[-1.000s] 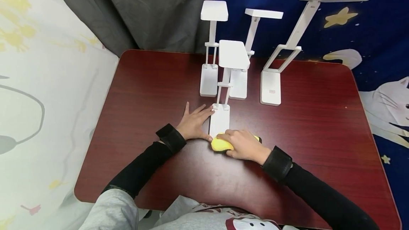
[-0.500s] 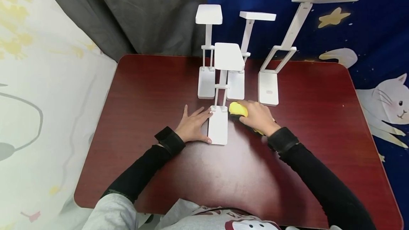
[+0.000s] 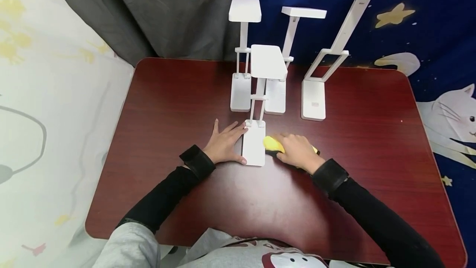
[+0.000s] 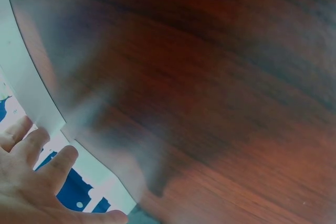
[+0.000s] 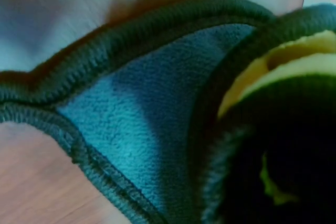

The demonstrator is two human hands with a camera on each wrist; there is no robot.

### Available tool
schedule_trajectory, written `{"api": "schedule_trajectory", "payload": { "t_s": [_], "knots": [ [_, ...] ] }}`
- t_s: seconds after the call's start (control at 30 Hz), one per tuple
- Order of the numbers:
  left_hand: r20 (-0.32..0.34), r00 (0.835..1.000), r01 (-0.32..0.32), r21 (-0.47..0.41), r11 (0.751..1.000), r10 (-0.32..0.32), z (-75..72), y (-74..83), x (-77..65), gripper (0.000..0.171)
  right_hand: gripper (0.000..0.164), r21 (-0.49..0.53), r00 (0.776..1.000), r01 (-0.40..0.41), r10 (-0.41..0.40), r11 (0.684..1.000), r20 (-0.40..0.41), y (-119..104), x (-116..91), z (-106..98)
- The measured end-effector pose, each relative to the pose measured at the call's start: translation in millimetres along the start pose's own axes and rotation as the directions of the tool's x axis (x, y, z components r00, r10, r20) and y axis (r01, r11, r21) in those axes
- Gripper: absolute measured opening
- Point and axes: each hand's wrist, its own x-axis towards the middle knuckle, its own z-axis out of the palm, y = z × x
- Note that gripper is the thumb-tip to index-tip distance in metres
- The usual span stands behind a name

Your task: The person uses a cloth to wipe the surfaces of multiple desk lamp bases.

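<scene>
A white desk lamp (image 3: 254, 146) stands front-most on the table, its flat head (image 3: 267, 62) raised over a hinged double-bar arm. My left hand (image 3: 224, 146) lies along the left side of its base, fingers spread, with fingertips and thumb at the edge. The left wrist view shows the same spread fingers (image 4: 60, 166) against a white edge. On the other side, my right hand (image 3: 297, 150) grips a bunched yellow cloth (image 3: 270, 143) with dark edging, right beside the base. Close up in the right wrist view, the cloth (image 5: 131, 98) shows a fuzzy surface and thick stitched borders.
Behind the front lamp stand three more white lamps: left (image 3: 241, 92), middle (image 3: 275, 96) and right (image 3: 313, 100). All rest on a dark red table (image 3: 178, 98) with rounded corners. Grey (image 3: 193, 15) and blue (image 3: 372, 44) curtains hang behind; a white printed sheet (image 3: 63, 115) is at left.
My right hand took the cloth from the front end of the lamp base round to its far right side, then slightly back toward me. My left hand has stayed at the base.
</scene>
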Motion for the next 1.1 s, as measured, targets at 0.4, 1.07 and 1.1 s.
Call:
{"api": "schedule_trajectory", "payload": {
  "t_s": [0.4,1.07,1.1],
  "knots": [
    [0.026,0.999,0.029,-0.013,1.0,-0.028,-1.6,0.4,-1.7,0.107,0.055,0.034,0.966,0.252,-0.253,0.967,0.045,-17.8,-36.6,8.2],
    [0.042,0.999,0.028,-0.039,0.999,-0.026,1.9,0.2,-1.2,0.109,0.056,-0.113,0.987,-0.157,0.153,0.981,-0.041,4.6,42.6,-7.5],
    [0.039,0.999,0.029,-0.037,0.999,-0.028,1.2,-0.9,-0.5,0.109,0.055,-0.119,0.988,-0.151,0.147,0.981,-0.046,3.1,43.0,-6.9]
  ]
}}
